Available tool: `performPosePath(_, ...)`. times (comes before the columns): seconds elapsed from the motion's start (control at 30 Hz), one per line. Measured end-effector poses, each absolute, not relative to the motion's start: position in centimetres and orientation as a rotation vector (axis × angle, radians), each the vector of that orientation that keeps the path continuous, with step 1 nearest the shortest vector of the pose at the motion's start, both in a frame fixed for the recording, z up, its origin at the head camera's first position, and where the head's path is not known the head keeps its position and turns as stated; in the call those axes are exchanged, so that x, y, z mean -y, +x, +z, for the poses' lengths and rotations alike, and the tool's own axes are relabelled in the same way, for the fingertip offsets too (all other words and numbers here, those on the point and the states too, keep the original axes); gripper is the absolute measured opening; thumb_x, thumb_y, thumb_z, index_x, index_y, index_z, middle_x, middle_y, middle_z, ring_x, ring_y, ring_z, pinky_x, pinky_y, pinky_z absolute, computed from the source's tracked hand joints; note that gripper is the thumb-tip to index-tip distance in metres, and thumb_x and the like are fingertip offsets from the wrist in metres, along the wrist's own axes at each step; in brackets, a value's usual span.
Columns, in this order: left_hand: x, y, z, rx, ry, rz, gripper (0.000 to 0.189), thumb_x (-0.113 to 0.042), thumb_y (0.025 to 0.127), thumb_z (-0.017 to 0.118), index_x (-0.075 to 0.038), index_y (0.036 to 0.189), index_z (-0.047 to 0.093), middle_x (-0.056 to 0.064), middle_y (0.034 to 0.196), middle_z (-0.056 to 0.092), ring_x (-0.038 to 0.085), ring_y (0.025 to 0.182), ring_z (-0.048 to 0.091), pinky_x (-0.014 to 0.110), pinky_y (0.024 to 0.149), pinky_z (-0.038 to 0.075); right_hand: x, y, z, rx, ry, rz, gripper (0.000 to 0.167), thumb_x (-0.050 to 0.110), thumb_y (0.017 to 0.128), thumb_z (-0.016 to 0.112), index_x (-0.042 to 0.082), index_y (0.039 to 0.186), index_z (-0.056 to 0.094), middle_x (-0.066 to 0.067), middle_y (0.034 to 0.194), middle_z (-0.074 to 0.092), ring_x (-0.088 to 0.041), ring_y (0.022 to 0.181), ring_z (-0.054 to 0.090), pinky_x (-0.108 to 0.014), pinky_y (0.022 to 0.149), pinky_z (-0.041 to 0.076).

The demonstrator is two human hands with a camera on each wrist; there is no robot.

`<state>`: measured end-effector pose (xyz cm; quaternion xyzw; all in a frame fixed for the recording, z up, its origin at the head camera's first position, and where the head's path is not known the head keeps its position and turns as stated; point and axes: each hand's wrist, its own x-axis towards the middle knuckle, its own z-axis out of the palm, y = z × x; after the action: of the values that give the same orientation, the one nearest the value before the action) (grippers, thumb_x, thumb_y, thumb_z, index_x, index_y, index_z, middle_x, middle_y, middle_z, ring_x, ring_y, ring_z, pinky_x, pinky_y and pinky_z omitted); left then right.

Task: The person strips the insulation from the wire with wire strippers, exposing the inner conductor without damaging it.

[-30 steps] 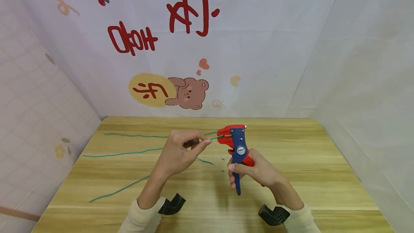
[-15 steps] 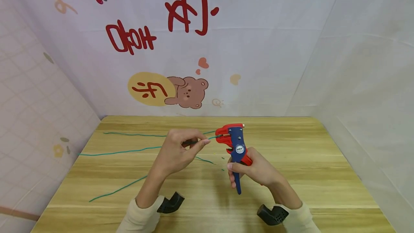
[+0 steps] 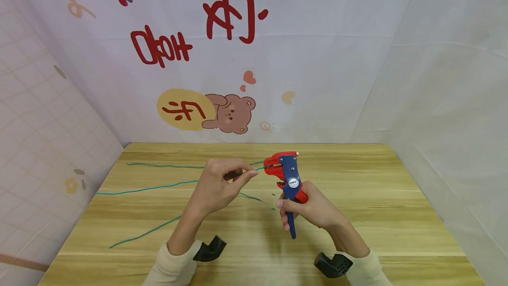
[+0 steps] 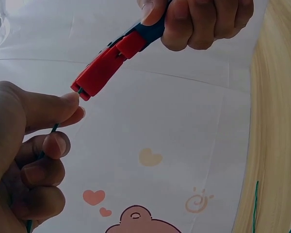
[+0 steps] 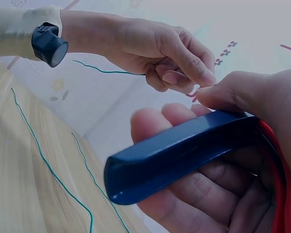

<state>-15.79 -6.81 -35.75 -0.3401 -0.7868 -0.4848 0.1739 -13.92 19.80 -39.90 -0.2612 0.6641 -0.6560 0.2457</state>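
Note:
My left hand (image 3: 220, 186) pinches a thin green wire (image 3: 147, 188) between thumb and fingertips. Its long tail trails off to the left, past the hand. The wire's other end sits in the red jaws of a wire stripper (image 3: 291, 173), as the left wrist view also shows at the red nose (image 4: 99, 70). My right hand (image 3: 315, 206) grips the stripper, with fingers wrapped round the blue handle (image 5: 169, 155) and the thumb along its near side. The tool is held upright above the table. The wire tip is hidden inside the jaws.
Two more green wires lie on the wooden table (image 3: 377, 215): a back wire (image 3: 166, 165) and a front wire (image 3: 147, 233), whose bare-looking end (image 3: 265, 201) points right. Small green offcuts (image 3: 273, 208) and a yellow bit (image 3: 263, 188) lie near the stripper. A printed cloth (image 3: 317, 56) hangs behind.
The stripper and right hand have shifted slightly left. The red handle end that showed below the right hand is now out of sight. The held wire's far tail has swung a little.

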Motion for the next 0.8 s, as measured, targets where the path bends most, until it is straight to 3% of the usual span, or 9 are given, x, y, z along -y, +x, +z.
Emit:
performPosePath(0.17,6.88,-15.80,-35.84,2.232,-0.958,-1.356,0.009,-0.013,0.093,0.076,-0.018,0.087,0.078,-0.009,0.067,0.059,0.003,0.055,0.042,0.019,0.051,0.036,-19.75,-13.92,-40.03,-1.768,-0.765,-1.813,0.019,0.005,0.103,0.056,-0.013,0.099,0.057,-0.035,0.076,0.060,-0.021,0.061,0.072,-0.051,0.065,0.061)
performPosePath(0.57,6.86,-15.91,-35.99,2.235,-0.953,-1.342,0.008,-0.014,0.094,0.076,-0.018,0.087,0.078,-0.008,0.066,0.059,0.003,0.055,0.043,0.018,0.051,0.036,-19.64,-13.94,-39.98,-1.765,-0.778,-1.817,0.019,0.005,0.103,0.057,-0.015,0.101,0.057,-0.037,0.078,0.058,-0.020,0.062,0.072,-0.050,0.067,0.062)
performPosePath(0.67,6.81,-15.93,-35.99,2.238,-0.961,-1.347,0.009,-0.014,0.094,0.075,-0.018,0.086,0.078,-0.007,0.065,0.058,0.004,0.055,0.043,0.019,0.051,0.036,-19.64,-13.97,-39.94,-1.768,-0.769,-1.816,0.019,0.005,0.103,0.057,-0.015,0.100,0.057,-0.034,0.077,0.061,-0.020,0.062,0.072,-0.049,0.067,0.062)
performPosePath(0.8,6.72,-15.96,-35.98,2.235,-0.973,-1.361,0.009,-0.015,0.094,0.075,-0.018,0.086,0.077,-0.007,0.065,0.057,0.004,0.055,0.043,0.019,0.050,0.036,-19.64,-14.01,-39.98,-1.775,-0.730,-1.810,0.020,0.006,0.102,0.059,-0.013,0.099,0.059,-0.018,0.074,0.068,-0.019,0.062,0.072,-0.047,0.067,0.062)
